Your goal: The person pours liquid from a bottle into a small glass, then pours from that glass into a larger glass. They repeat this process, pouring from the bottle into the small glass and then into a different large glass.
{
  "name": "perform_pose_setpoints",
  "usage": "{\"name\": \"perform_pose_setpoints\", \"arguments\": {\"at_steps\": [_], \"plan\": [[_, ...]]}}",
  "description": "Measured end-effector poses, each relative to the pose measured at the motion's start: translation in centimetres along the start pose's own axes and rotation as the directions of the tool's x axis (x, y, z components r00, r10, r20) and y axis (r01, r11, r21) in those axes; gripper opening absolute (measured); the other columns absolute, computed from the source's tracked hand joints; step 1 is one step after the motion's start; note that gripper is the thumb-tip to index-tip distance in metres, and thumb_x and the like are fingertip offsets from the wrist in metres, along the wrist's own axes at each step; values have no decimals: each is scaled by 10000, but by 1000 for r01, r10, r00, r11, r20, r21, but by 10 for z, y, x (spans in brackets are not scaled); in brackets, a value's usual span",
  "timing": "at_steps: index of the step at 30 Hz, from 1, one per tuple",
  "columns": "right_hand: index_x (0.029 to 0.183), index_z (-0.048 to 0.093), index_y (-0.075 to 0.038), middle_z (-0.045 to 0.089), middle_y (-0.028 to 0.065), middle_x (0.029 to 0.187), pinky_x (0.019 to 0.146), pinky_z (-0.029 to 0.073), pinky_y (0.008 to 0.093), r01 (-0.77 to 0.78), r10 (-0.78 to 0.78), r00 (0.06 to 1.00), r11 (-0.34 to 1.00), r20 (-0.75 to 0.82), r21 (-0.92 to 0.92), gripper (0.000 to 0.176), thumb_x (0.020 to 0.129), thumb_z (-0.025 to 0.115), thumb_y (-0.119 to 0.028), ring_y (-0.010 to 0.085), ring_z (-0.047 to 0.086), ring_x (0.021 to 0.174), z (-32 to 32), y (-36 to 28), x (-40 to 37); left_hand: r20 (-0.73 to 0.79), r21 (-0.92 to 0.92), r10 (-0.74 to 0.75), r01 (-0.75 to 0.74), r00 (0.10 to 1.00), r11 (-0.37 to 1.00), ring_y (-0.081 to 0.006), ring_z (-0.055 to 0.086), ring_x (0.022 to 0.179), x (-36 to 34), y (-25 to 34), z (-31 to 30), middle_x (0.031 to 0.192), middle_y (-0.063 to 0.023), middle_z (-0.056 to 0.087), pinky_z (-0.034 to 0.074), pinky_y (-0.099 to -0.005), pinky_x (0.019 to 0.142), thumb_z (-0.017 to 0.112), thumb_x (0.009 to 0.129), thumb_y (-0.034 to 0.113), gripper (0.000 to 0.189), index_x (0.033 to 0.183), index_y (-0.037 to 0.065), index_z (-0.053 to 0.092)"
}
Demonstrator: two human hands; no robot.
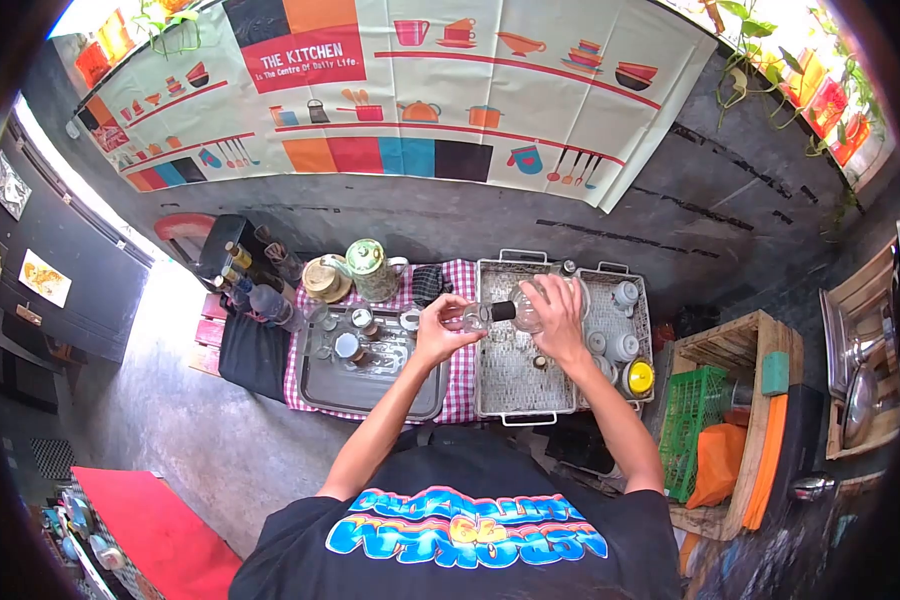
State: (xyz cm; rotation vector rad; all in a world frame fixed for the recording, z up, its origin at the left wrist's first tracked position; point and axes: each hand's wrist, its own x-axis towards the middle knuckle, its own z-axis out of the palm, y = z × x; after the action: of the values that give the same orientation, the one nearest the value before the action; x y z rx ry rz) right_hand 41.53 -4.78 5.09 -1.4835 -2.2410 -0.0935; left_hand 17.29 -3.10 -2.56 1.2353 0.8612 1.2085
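Observation:
My left hand (443, 327) pinches a small clear glass jar (476, 318) lying on its side. A black cap or collar (503, 311) is at the jar's right end. My right hand (558, 318) curls over a rounded clear glass vessel (526, 309), which meets the black piece in this view; I cannot tell whether they are joined. Both hands are above a white woven tray (505, 385) with white metal handles. Below them, a small dark-topped bottle (540, 362) stands in that tray.
At left, a grey tray (390, 396) holds jars and glasses on a checkered cloth (460, 370). Behind it stands a green patterned teapot (372, 270). The right-hand tray contains white-lidded jars and a yellow-lidded jar (639, 377). A wooden crate (735, 345) sits farther right.

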Motion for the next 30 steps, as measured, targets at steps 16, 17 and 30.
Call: {"name": "perform_pose_setpoints", "arguments": {"at_steps": [16,17,30], "plan": [[1358,569,-206,509,111,1337,1164,215,626,84,-86,996,993,-19,-87,753,660,700,42,344,447,1318,-14,2,18,9,55,8,-8,1000,998,-146,695,956,-1,16,-3,1055,-78,716,608,-313,838,905,661,38,577,1175,3,646],[1361,567,-208,507,112,1341,1165,212,627,84,-87,996,992,-23,-90,761,655,704,43,346,444,1323,-14,3,18,11,73,18,-19,1000,997,-146,695,958,0,14,-4,1055,-80,715,607,-312,841,902,664,33,573,1176,3,647],[1347,588,-209,508,119,1343,1151,223,636,115,-121,992,985,-36,-127,602,774,679,-47,364,446,1319,-21,-1,20,15,77,20,-21,1000,997,-151,699,961,-1,15,-5,1085,-85,704,604,-311,859,895,677,9,565,1183,-12,646]]}}
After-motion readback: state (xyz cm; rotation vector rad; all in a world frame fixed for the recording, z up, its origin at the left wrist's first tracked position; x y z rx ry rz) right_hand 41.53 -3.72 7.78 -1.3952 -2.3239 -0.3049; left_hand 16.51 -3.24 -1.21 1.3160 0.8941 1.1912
